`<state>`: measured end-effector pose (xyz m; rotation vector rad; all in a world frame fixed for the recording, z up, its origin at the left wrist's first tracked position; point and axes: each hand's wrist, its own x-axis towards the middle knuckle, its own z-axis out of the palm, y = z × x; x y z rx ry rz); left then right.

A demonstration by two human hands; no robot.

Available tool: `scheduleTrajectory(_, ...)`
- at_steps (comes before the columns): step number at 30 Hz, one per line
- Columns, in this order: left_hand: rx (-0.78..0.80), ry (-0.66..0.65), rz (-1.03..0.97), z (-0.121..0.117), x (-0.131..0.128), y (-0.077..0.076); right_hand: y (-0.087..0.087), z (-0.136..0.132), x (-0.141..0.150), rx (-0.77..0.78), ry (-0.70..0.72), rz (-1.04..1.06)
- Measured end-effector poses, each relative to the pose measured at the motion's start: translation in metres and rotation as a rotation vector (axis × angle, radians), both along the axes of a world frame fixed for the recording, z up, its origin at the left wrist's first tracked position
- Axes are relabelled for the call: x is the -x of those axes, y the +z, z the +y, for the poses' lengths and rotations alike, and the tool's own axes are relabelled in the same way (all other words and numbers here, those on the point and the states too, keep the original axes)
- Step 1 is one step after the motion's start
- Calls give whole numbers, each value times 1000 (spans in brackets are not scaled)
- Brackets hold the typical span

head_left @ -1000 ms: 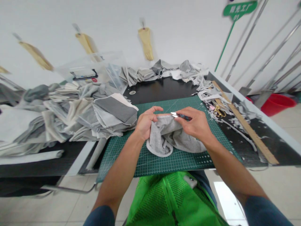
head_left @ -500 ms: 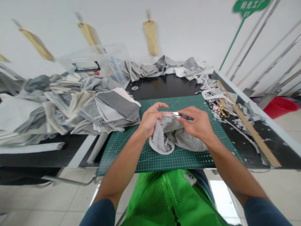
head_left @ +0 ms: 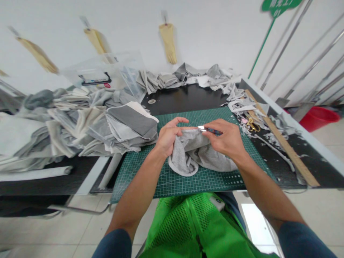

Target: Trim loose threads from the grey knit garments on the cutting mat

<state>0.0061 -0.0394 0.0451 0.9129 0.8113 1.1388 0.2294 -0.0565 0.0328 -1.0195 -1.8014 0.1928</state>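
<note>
The light grey, knit-looking fabric piece with a pale trimmed edge [head_left: 185, 159] lies bunched at the centre of the dark green, white-gridded cutting mat [head_left: 139, 175], its upper edge lifted between the two hands. The left hand [head_left: 168, 138], at about eleven o'clock on the fabric piece, pinches that edge with the thumb and curled fingers, while one finger stretches behind the edge toward three o'clock and another arches above it. The right hand [head_left: 228, 138], at about one o'clock, has its fingers closed around the small cutting tool with shiny metal blades and a dark patterned handle [head_left: 213, 131]; the blades point to nine o'clock, right at the upper edge.

Clockwise from the mat's centre, a heap of grey and white cloth scraps [head_left: 188, 73] spans twelve to one o'clock on the black desk [head_left: 182, 96]. Gold-handled scissors [head_left: 252, 125] lie among shreds at two o'clock, and a long tan ruler [head_left: 285, 143] slants at about three. A pile of folded grey, white and cream cloths [head_left: 129, 123] fills nine to ten o'clock, beside the mat. Behind it, toward ten, stands a clear plastic box with a black handle [head_left: 122, 68]; a small white ring [head_left: 152, 101] lies at eleven.
</note>
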Motion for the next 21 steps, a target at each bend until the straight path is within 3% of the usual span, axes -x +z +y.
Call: scheduleTrajectory(21, -46, -20, 26, -3, -3, 1, 0, -2, 0, 15, 3, -68)
